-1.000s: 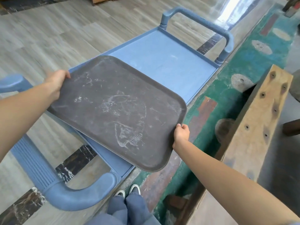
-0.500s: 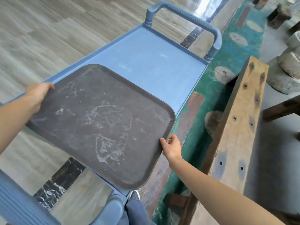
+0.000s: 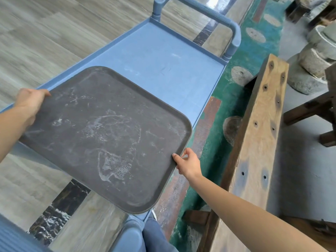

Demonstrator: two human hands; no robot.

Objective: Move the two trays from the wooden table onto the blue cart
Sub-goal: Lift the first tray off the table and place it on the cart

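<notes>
- A dark tray [image 3: 105, 135] is being held skewed over the near end of the cart [image 3: 160, 57], one corner overhanging the cart's edge toward the person.
- It is being pinched at its right rim by the right hand [image 3: 187, 163], thumb on top.
- The left hand [image 3: 30, 102] is being curled around the far left corner.
- If released skewed, the tray is probably being risked to a tip off the edge.

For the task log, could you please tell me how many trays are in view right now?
1. The dark tray is held over the near end of the blue cart, left hand and right hand on opposite edges. A second tray may be out of frame.
</notes>
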